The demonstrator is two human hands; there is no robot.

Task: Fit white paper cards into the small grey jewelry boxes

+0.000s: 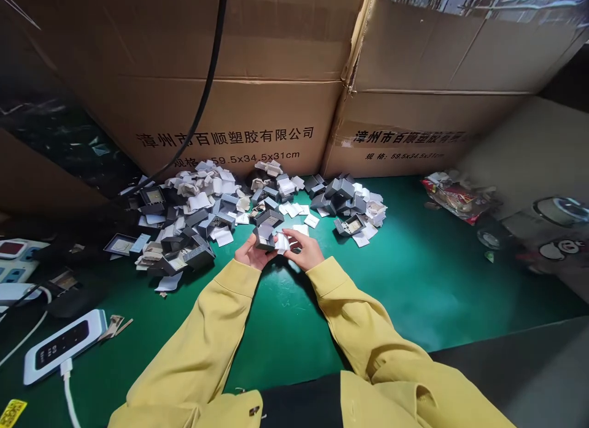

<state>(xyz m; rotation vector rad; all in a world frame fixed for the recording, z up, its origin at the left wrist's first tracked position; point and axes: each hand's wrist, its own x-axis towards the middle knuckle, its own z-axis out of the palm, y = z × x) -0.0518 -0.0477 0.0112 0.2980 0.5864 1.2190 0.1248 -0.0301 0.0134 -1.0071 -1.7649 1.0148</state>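
My left hand point(251, 255) is closed around a small dark grey box point(264, 237), held a little above the table near the piles. The box's lid stands raised. My right hand point(305, 251) pinches a folded white paper piece point(281, 242) right beside the box; whether the two touch is hard to tell. Just beyond my hands lie several small white cards point(311, 221). To the left spreads a large heap of grey boxes point(197, 253) and crumpled white paper point(207, 182). A smaller heap of grey boxes point(338, 191) is to the right.
Large cardboard cartons point(257, 108) wall off the back of the green table point(414, 280), and a black cable point(209, 78) hangs before them. At left lie a white device point(64, 348) with a cable and a power strip point(18, 256). A red packet point(453, 198) and a clear container point(552, 231) are right.
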